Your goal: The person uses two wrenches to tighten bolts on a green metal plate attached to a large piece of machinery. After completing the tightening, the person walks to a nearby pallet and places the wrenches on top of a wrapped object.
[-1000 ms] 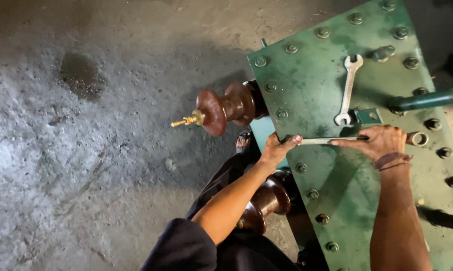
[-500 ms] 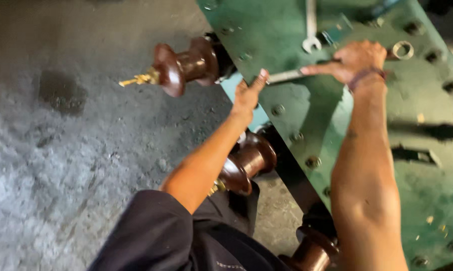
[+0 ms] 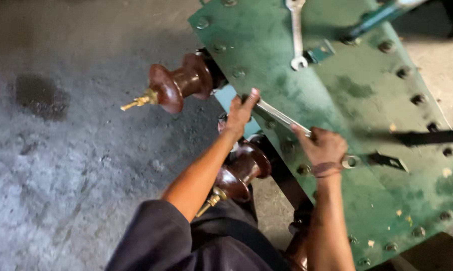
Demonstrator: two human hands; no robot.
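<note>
A green bolted metal cover (image 3: 367, 100) fills the upper right. My right hand (image 3: 324, 148) grips one end of a silver wrench (image 3: 281, 117) lying across the cover's near edge. My left hand (image 3: 241, 113) rests on the wrench's other end at the edge, fingers curled over it. A brown ribbed insulator with a brass tip (image 3: 173, 88) sticks out to the left just above my left hand. Under my left forearm a second brown insulator (image 3: 239, 173) protrudes.
A second wrench (image 3: 296, 32) lies on the cover's top, near a small bracket. A teal pipe (image 3: 382, 15) crosses the top right. A metal ring (image 3: 351, 161) sits by my right wrist. Grey concrete floor with a dark stain (image 3: 38, 95) lies to the left.
The view shifted and turned. The wrench and both hands now sit lower and more central, and the wrench slopes down to the right instead of lying level.
</note>
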